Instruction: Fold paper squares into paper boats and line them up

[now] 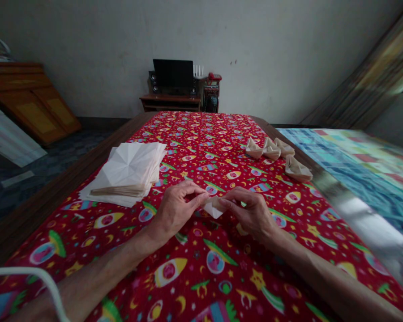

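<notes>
Between my two hands is a small piece of folded white paper (214, 209), held just above the red patterned cloth. My left hand (180, 205) pinches its left edge between thumb and fingers. At its right edge, my right hand (250, 210) grips it the same way. Some of the paper is hidden behind the fingertips. A stack of creased white paper sheets (127, 167) lies to the left of my left hand. Several folded paper boats (272, 150) stand at the right side of the table, beyond my right hand.
A red cloth (201, 264) with rockets and planets covers the table. A white cable (42, 272) curves across the lower left corner. A bed (356, 170) stands along the right side. At the far wall are a monitor (173, 74) and a red telephone (215, 77).
</notes>
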Available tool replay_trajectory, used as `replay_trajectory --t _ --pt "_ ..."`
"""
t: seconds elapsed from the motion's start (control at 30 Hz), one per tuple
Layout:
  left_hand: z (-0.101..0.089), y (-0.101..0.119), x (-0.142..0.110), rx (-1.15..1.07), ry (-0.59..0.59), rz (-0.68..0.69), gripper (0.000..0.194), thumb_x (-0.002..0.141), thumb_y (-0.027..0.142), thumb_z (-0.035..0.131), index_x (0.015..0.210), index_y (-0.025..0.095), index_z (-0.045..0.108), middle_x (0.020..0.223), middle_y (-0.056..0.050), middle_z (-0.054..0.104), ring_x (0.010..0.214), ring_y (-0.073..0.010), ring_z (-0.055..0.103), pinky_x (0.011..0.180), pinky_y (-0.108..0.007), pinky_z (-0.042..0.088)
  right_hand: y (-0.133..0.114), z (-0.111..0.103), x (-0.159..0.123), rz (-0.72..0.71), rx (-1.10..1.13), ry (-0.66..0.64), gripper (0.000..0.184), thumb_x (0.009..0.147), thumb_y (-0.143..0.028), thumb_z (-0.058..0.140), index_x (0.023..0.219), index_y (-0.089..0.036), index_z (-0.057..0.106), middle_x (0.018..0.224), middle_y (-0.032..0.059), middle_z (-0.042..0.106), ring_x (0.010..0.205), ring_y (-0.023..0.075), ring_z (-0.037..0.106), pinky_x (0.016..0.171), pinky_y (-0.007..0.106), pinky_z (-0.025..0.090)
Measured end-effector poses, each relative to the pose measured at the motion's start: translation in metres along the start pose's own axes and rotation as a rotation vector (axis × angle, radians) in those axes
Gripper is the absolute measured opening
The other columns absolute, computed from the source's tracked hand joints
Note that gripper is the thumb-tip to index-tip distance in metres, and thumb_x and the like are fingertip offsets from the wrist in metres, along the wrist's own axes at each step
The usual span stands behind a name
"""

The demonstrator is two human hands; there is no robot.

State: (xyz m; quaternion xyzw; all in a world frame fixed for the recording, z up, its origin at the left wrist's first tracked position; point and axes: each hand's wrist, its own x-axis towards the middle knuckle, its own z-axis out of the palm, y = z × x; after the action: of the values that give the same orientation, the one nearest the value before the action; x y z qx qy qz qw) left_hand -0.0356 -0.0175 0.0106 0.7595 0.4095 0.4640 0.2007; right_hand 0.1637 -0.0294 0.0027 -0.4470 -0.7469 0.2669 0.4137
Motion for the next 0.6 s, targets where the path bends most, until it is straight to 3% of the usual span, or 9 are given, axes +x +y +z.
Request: replay_trajectory --t 0.27,0.6 --pt "-0.0031 -0.001 0.001 0.053 -0.003 -0.13 0.011 0.084 0.022 0.055 0.077 0.016 0.061 0.068 0.002 0.063 0.059 -0.0102 0.057 0.059 -0.019 0.045 0.0045 -0.0019 0.0031 -0.021 -0.04 0.046 0.012 0.084 -0.023 0.06 0.077 -0.018 0.068 0.072 0.0013 0.064 0.066 0.0127 0.058 0.061 0.023 0.043" --pt "-0.0002 -0.0077 -0.0005 0.146 -0.014 -0.044 0.01 0.084 0.02 0.05 0.077 0.017 0.055 0.069 0.001 0.061 0.06 -0.0117 0.057 0.058 -0.021 0.045 0.0044 -0.005 0.0026 -0.095 -0.093 0.076 0.016 0.087 -0.027 0.057 0.078 -0.02 0.067 0.072 0.0029 0.062 0.066 0.0144 0.057 0.061 0.025 0.044"
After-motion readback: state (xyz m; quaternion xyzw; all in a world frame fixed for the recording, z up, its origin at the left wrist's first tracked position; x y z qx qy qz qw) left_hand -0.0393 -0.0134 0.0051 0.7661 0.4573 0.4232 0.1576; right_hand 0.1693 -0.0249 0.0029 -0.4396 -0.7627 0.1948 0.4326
